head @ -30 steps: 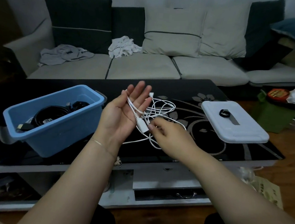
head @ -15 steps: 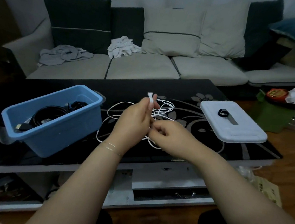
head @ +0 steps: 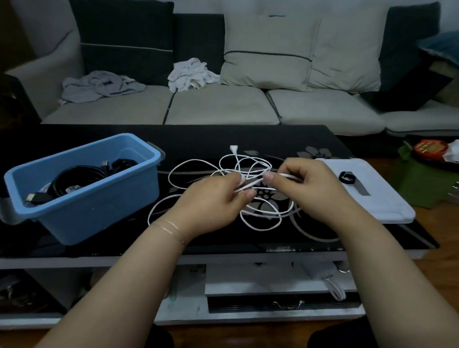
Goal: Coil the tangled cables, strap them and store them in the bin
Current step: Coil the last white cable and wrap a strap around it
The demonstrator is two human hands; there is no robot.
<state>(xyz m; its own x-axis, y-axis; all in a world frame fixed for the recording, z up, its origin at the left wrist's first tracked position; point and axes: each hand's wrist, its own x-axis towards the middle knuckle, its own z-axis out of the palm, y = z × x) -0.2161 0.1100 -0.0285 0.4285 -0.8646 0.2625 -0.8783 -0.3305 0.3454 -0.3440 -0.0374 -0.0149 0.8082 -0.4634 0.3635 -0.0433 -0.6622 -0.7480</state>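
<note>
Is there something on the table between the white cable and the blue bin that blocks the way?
Nothing visible does. Both hands, left and right, hold the white cable; bare table lies between it and the open blue bin, which holds black cables.

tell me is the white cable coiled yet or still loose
Loose: the white cable sprawls in uneven loops over the table, pinched by both hands, no strap on it.

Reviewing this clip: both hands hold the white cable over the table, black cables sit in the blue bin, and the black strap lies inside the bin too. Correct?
Not quite. The head view shows the black strap lying on the white lid, not in the blue bin. The rest stands.
</note>
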